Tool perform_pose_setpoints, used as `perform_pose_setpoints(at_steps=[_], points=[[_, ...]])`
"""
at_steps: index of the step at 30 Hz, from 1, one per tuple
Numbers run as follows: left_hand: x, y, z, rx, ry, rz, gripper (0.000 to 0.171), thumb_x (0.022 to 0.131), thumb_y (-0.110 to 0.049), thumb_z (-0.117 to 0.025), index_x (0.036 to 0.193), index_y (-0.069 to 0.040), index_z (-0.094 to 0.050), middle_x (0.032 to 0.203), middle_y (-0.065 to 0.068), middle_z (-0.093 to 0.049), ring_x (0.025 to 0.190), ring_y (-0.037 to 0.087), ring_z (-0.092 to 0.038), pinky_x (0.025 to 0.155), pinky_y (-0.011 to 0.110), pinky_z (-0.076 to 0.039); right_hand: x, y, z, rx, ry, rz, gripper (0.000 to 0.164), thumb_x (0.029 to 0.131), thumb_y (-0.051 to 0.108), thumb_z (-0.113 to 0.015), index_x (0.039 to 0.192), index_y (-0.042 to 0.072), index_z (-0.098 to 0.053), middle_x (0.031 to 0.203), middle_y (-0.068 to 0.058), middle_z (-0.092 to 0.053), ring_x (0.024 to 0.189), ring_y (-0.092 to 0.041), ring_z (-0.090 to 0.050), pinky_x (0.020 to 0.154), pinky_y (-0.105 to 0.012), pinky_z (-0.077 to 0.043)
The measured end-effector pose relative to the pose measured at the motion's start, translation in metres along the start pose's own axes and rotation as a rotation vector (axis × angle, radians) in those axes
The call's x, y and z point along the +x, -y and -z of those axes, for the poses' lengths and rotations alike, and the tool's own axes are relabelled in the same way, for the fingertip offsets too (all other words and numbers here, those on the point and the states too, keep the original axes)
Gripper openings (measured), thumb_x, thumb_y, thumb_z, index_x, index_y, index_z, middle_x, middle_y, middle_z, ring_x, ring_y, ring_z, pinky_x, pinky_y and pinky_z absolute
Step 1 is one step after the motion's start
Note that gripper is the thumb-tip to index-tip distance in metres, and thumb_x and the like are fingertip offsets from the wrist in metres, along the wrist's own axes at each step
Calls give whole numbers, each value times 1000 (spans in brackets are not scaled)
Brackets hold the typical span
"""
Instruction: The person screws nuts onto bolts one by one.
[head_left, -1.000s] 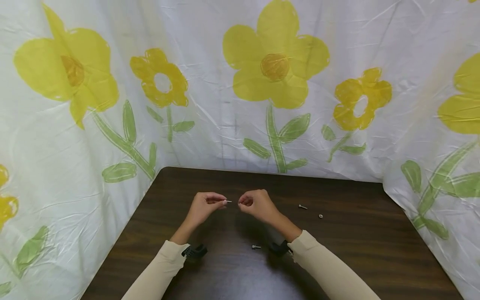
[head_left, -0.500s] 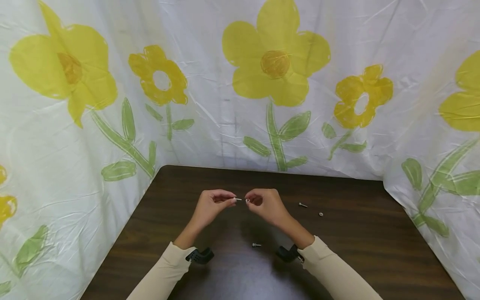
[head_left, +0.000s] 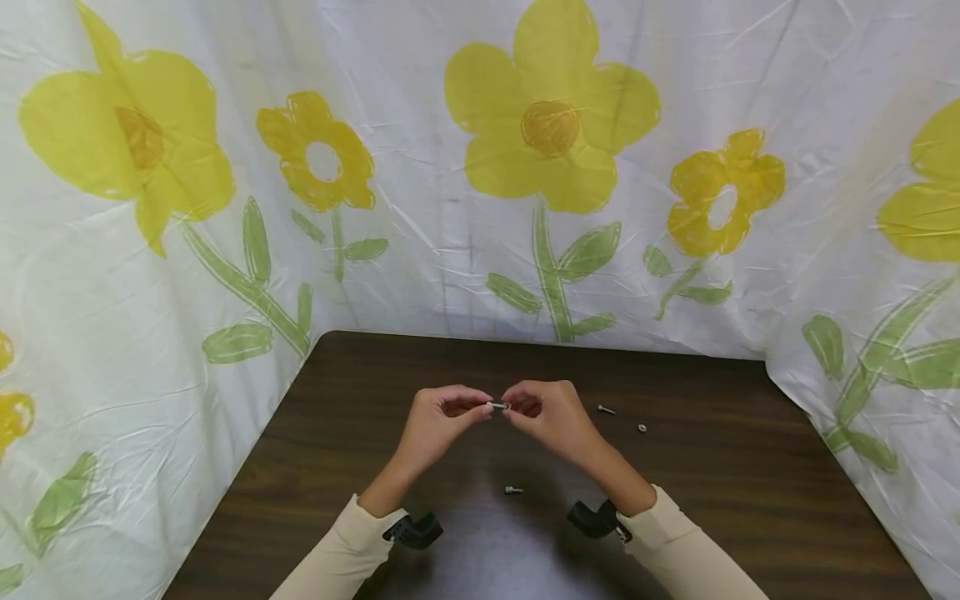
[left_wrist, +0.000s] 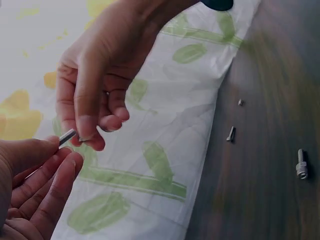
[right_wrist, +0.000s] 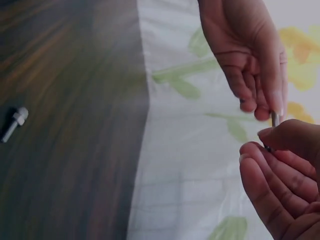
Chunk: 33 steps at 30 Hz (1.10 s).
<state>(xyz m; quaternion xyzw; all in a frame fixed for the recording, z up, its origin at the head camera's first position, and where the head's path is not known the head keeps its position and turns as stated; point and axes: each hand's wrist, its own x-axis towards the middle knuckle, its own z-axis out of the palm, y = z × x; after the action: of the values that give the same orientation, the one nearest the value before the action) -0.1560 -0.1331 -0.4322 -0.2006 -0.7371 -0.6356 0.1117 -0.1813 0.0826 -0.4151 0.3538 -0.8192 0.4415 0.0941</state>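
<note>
Above the table my left hand (head_left: 442, 421) pinches a small metal bolt (head_left: 497, 406) between thumb and fingertips, its shank pointing right. Facing it, my right hand (head_left: 551, 417) pinches a small nut (head_left: 507, 406), mostly covered by the fingertips. Bolt end and nut meet between the two hands in the head view. From the left wrist, the bolt's bare shank (left_wrist: 67, 136) shows right at the right hand's fingertips. The right wrist view shows a dark edge of the nut (right_wrist: 268, 148) under the thumb.
On the dark wood table (head_left: 712, 517) lie a bolt with a nut on it (head_left: 513, 490) nearer the body, a loose bolt (head_left: 606, 409) and a loose nut (head_left: 642, 428) at right. A white flowered curtain (head_left: 420, 275) surrounds the table's back and sides.
Both hands have shifted right, the left more, so the gap between them has narrowed. The bolt's end has come up to the nut. The pieces on the table have stayed put.
</note>
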Motion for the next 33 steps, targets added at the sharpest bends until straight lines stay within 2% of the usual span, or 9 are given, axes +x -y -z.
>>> perform_pose_setpoints(at_steps=[3, 6, 11, 18, 26, 31, 33], points=[[0, -4, -5, 58, -12, -44, 9, 86, 4, -78, 94, 5, -76, 90, 14, -76, 76, 27, -75, 67, 33, -62, -2, 6, 3, 5, -9, 10, 12, 87, 3, -79, 97, 8, -76, 84, 0, -76, 71, -5, -70, 62, -22, -58], [1, -4, -9, 72, -12, -60, 8, 86, 5, -78, 94, 5, -76, 90, 15, -76, 76, 26, -75, 68, 33, -62, -4, 9, 4, 15, -23, 17, 12, 87, 3, -79, 98, 7, -76, 86, -2, -76, 73, -6, -71, 63, -22, -58], [1, -6, -11, 49, -9, -54, 9, 86, -1, -80, 95, 1, -78, 91, 11, -76, 77, 22, -75, 69, 34, -62, -6, 10, 5, 53, -53, 27, 12, 86, 2, -80, 97, 6, -75, 88, -3, -77, 74, -8, -73, 63, -23, -59], [1, -10, -13, 46, -6, -90, 9, 87, -7, -81, 95, -3, -79, 92, 7, -76, 78, 16, -74, 68, 32, -62, -9, 9, 5, 82, -96, 37, 13, 85, 3, -82, 95, 7, -75, 87, -2, -77, 74, -8, -73, 62, -24, -59], [1, -13, -17, 57, -16, -81, 9, 86, -1, -80, 94, 1, -78, 91, 11, -76, 78, 20, -74, 68, 30, -61, -13, 5, 6, 119, -157, 56, 13, 81, 8, -85, 93, 9, -79, 86, -1, -77, 71, -10, -73, 61, -23, -59], [0, -15, -19, 9, -17, -75, 10, 85, 5, -78, 95, 7, -76, 91, 17, -76, 77, 21, -74, 68, 31, -62, -17, 3, 4, 157, -228, 108, 18, 77, 2, -85, 94, 5, -79, 88, -6, -77, 72, -17, -74, 61, -26, -60], [-1, -17, -20, -18, -21, -67, 11, 86, 4, -78, 96, 7, -76, 91, 16, -76, 78, 19, -74, 69, 30, -61, -18, 3, 4, 178, -249, 129, 20, 77, -1, -85, 95, 4, -79, 89, -8, -77, 73, -19, -74, 63, -27, -60]])
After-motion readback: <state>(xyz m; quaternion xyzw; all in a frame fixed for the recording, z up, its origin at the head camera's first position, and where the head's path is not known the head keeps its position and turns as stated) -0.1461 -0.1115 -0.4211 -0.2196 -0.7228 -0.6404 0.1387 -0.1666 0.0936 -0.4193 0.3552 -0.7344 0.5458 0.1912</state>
